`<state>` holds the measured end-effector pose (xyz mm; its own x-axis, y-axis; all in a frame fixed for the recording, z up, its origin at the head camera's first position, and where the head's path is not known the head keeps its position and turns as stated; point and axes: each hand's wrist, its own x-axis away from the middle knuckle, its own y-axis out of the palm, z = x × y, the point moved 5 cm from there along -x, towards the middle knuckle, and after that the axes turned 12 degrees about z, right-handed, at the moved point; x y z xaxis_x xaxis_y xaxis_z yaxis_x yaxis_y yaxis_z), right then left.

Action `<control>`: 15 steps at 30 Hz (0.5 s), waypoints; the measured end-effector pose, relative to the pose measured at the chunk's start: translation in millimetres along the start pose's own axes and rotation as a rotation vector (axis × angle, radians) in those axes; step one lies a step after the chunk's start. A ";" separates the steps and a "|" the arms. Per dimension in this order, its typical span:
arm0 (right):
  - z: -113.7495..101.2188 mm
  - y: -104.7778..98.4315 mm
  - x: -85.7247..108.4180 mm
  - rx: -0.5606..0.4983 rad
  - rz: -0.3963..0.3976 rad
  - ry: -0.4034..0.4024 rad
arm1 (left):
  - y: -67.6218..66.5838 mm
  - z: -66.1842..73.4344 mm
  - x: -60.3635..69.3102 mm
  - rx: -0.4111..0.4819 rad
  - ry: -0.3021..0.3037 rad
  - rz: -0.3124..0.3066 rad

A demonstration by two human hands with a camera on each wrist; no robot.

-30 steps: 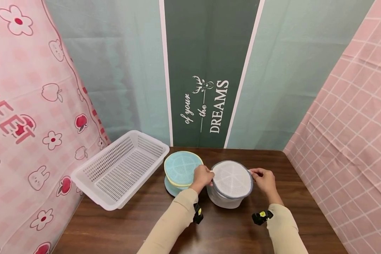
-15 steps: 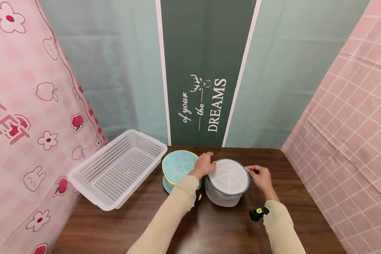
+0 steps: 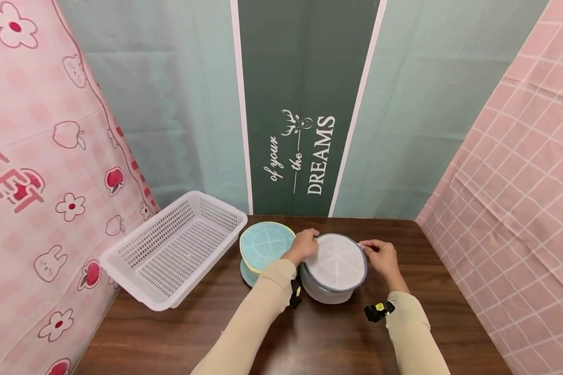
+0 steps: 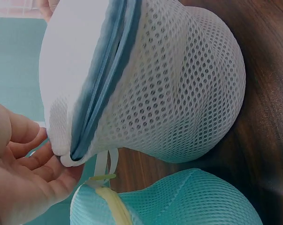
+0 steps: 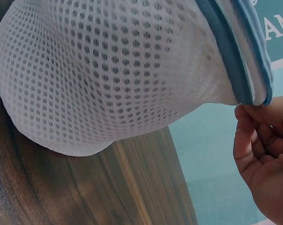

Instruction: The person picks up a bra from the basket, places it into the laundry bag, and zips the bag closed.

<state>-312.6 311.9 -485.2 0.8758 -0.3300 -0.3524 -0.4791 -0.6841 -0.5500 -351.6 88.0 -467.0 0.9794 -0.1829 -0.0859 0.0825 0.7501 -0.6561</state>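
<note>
A round white mesh laundry bag (image 3: 336, 263) with a blue-grey zip round its top stands upright on the dark wooden table. At the bag's left side, my left hand (image 3: 305, 246) pinches the rim by the white tab at the zip's end, clearest in the left wrist view. My right hand (image 3: 382, 258) pinches the opposite edge of the rim between thumb and forefinger, just where the zip (image 5: 230, 51) ends. Close beside the left hand stands a light-blue mesh laundry bag (image 3: 265, 245) with yellow trim; the left forearm partly hides it.
A white perforated plastic basket (image 3: 152, 229) sits at the table's left, its rim near the blue bag. Cloth hangs along the back (image 3: 206, 104) and both sides. Bare wood (image 3: 333, 338) lies in front of the bags.
My left hand has let go of the white bag's left rim, moved up and back, then come down on the rim's far-left edge. The right hand keeps its pinch; the bag shifts slightly left.
</note>
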 end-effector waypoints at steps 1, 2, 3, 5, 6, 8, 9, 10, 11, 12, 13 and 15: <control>-0.9 0.2 -0.3 0.000 0.004 -0.005 | -0.8 -0.3 0.5 0.016 -0.011 0.010; -2.0 0.3 -0.4 0.001 0.007 -0.011 | -1.6 -0.7 0.8 0.031 -0.020 0.024; -3.2 0.5 -0.6 0.002 0.010 -0.017 | -2.5 -1.2 1.6 0.050 -0.034 0.041; -5.7 0.9 -1.1 0.003 0.011 -0.027 | -4.5 -2.5 2.9 0.070 -0.062 0.087; -7.1 1.2 -1.3 0.003 0.007 -0.032 | -5.5 -3.5 3.4 0.062 -0.075 0.113; -10.2 1.5 -1.5 0.003 -0.004 -0.044 | -7.2 -5.7 4.5 0.026 -0.099 0.161; -11.8 1.6 -1.7 0.001 -0.009 -0.050 | -7.7 -6.5 5.0 -0.001 -0.106 0.180; -13.0 1.7 -1.9 -0.002 -0.015 -0.053 | -8.0 -7.0 5.3 -0.031 -0.106 0.195; -14.2 1.7 -2.1 0.000 -0.021 -0.057 | -8.3 -7.1 5.5 -0.056 -0.100 0.207; -15.2 1.6 -2.4 0.002 -0.023 -0.062 | -8.6 -7.0 5.7 -0.075 -0.092 0.218; -15.9 1.5 -2.7 0.003 -0.027 -0.064 | -8.7 -6.6 6.0 -0.085 -0.082 0.227; -16.7 1.4 -3.4 0.005 -0.028 -0.063 | -8.7 -5.6 6.5 -0.092 -0.063 0.238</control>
<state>-315.3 301.3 -472.0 0.8833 -0.2692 -0.3837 -0.4550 -0.6894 -0.5637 -346.9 76.7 -466.0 0.9790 0.0335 -0.2011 -0.1657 0.7056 -0.6890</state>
